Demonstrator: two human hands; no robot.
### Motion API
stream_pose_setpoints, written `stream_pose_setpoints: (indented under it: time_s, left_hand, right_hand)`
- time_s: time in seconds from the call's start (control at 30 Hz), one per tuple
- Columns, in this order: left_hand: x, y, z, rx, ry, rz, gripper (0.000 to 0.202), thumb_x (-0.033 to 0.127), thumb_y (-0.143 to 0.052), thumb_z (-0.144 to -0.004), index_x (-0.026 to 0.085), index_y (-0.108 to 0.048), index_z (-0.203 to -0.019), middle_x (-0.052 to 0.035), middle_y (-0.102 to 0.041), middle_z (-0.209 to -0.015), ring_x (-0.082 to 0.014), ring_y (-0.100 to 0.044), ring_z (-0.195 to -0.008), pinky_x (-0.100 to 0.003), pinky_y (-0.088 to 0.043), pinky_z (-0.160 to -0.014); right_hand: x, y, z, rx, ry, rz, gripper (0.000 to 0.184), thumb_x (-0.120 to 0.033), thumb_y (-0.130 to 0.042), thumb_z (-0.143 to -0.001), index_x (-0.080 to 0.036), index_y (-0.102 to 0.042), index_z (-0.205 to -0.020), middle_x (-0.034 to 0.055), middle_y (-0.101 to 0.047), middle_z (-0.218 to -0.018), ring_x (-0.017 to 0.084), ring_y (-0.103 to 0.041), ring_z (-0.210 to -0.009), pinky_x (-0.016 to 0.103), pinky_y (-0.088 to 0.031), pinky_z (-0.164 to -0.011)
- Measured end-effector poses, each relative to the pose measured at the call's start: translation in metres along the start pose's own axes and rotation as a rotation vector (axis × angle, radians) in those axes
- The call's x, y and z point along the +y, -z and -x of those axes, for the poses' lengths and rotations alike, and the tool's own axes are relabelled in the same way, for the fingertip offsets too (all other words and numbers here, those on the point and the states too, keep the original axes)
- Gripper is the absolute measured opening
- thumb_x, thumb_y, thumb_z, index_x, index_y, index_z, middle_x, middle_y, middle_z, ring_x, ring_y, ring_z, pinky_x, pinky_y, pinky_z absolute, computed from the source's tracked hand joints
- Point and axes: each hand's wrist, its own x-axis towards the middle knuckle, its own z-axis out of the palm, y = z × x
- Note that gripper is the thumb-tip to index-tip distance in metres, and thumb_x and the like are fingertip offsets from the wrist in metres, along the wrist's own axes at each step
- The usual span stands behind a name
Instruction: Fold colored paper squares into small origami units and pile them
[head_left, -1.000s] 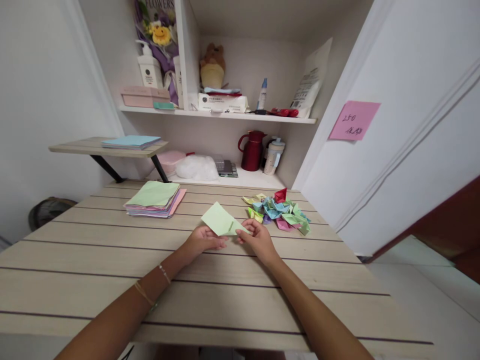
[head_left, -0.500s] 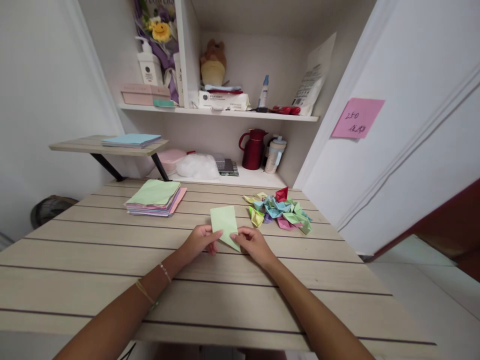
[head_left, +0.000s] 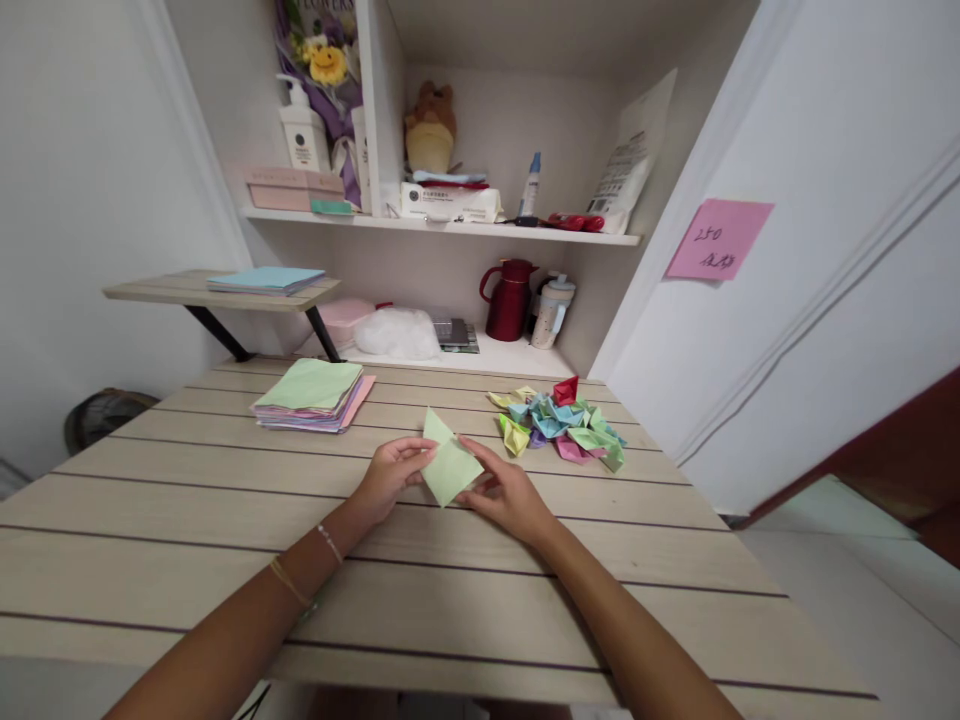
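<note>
A light green paper sheet [head_left: 448, 465] is held just above the wooden table [head_left: 187, 520], partly folded with one corner pointing up. My left hand [head_left: 390, 475] pinches its left edge with closed fingers. My right hand [head_left: 506, 490] grips the sheet's right side from below. A stack of coloured paper sheets [head_left: 311, 395], green on top, lies to the left beyond my hands. A pile of several folded paper pieces [head_left: 559, 425] in red, blue, green and pink lies to the right.
Behind the table a low shelf carries a red jug [head_left: 508, 300], a cup [head_left: 550, 312] and a white bag. An upper shelf [head_left: 442, 225] holds bottles, boxes and a plush toy. A side shelf [head_left: 210, 290] carries blue paper. A pink note [head_left: 718, 238] sticks to the right wall.
The green sheet has turned in my hands, from lying flat and wide to standing on a corner. Both hands shifted slightly closer to me.
</note>
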Motion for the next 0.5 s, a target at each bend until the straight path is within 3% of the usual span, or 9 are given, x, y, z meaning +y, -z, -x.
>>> stream_pose_setpoints:
  time_s: [0.13,0.23,0.4,0.5]
  left_hand:
    - [-0.002,0.0,0.0,0.002,-0.02,0.003,0.034,0.024,-0.072,-0.059,0.013,-0.065,-0.09,-0.0085,-0.068,-0.087,-0.0169,-0.063,-0.074,-0.029,-0.05,-0.068]
    - [0.0,-0.001,0.001,-0.002,-0.008,-0.024,0.04,0.023,-0.073,-0.059,0.012,-0.063,-0.096,-0.0099,-0.068,-0.09,-0.0177,-0.063,-0.075,-0.03,-0.051,-0.068]
    - [0.004,-0.006,0.006,-0.102,-0.028,-0.035,0.049,0.02,-0.077,-0.052,0.011,-0.061,-0.097,-0.0097,-0.069,-0.082,-0.0194,-0.064,-0.079,-0.03,-0.049,-0.073]
    - [0.003,-0.008,0.008,-0.088,-0.034,-0.091,0.045,0.02,-0.078,-0.049,0.01,-0.062,-0.089,-0.0083,-0.069,-0.074,-0.0187,-0.064,-0.073,-0.029,-0.05,-0.069]
  right_hand:
    - [0.0,0.001,-0.001,0.019,0.055,0.024,0.032,-0.022,-0.061,-0.07,-0.026,-0.063,-0.101,0.0055,-0.063,-0.102,0.018,-0.059,-0.081,0.03,-0.049,-0.067]
    - [0.002,0.002,-0.004,0.104,0.005,-0.044,0.018,-0.027,-0.065,-0.068,-0.022,-0.067,-0.085,0.0063,-0.065,-0.095,0.02,-0.059,-0.084,0.029,-0.049,-0.065]
    - [0.009,0.004,-0.007,0.251,-0.14,-0.203,0.017,-0.034,-0.066,-0.067,-0.017,-0.064,-0.07,0.0051,-0.066,-0.074,0.017,-0.059,-0.066,0.028,-0.047,-0.059]
    - [0.013,0.003,-0.008,0.31,-0.215,-0.315,0.021,-0.035,-0.068,-0.066,-0.016,-0.058,-0.068,0.0021,-0.062,-0.062,0.014,-0.057,-0.055,0.026,-0.045,-0.054]
